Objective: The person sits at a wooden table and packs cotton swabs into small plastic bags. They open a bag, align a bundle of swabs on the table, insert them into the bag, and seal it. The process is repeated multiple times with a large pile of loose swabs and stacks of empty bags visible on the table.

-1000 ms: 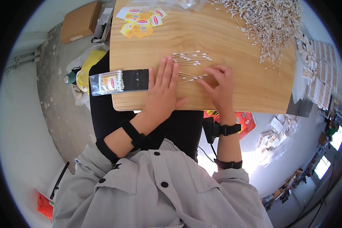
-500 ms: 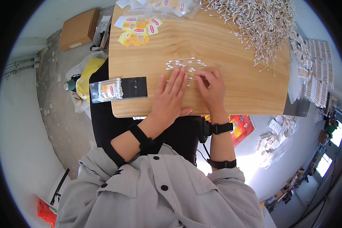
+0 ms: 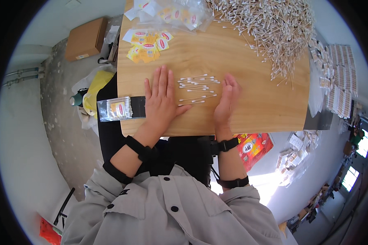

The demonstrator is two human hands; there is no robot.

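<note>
A small group of cotton swabs (image 3: 199, 84) lies roughly side by side on the wooden table, with a few set apart on the nearer side. My left hand (image 3: 162, 101) rests flat to their left, fingers stretched out, its thumb pointing at the nearest swabs. It partly covers a black strip at the table's left edge. On that strip lies a clear bag (image 3: 119, 109) of swabs with a yellow and white label. At the swabs' right ends my right hand (image 3: 225, 102) stands on its edge, fingers extended and slightly blurred, with no swab seen in it.
A large heap of loose cotton swabs (image 3: 274, 30) covers the far right of the table (image 3: 257, 106). Yellow and white label cards (image 3: 147, 45) and clear plastic bags (image 3: 180, 14) lie at the far left. Rows of packed swabs (image 3: 342, 77) sit beyond the right edge.
My left hand has slid left, off the swabs and onto the black strip. My right hand has gone from a pinch to extended fingers beside the swabs. The view has shifted slightly.
</note>
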